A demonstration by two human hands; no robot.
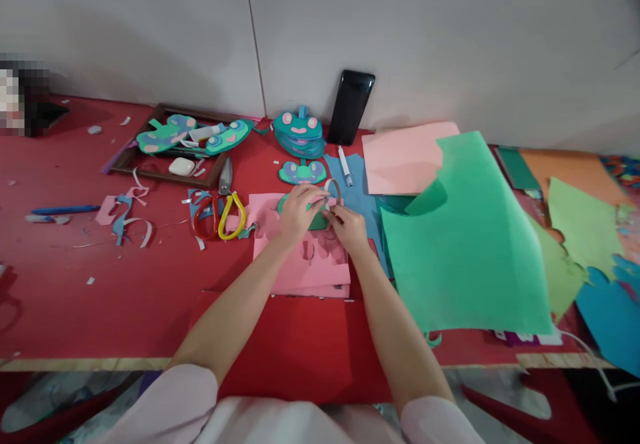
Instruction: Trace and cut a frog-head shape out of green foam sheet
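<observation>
My left hand (299, 214) and my right hand (349, 227) meet over the middle of the table, fingers pinched together. Between them stands a thin white-and-brown loop (339, 193), which looks like a tape roll or a curled strip. My right fingertips grip its lower part. What my left fingers pinch is too small to make out. Under the hands lies a green felt piece (317, 221), partly covered by them. Beneath it are pink felt sheets (300, 277) with cut-out holes. A green felt face shape (303, 172) rests just beyond.
Scissors (233, 214) lie left of the pink sheets. Behind are a brown frame (165, 176) holding felt shapes, stacked felt faces (299, 134), a white pen (345, 166) and a phone (351, 107) against the wall. A large green sheet (470, 251) covers the right side.
</observation>
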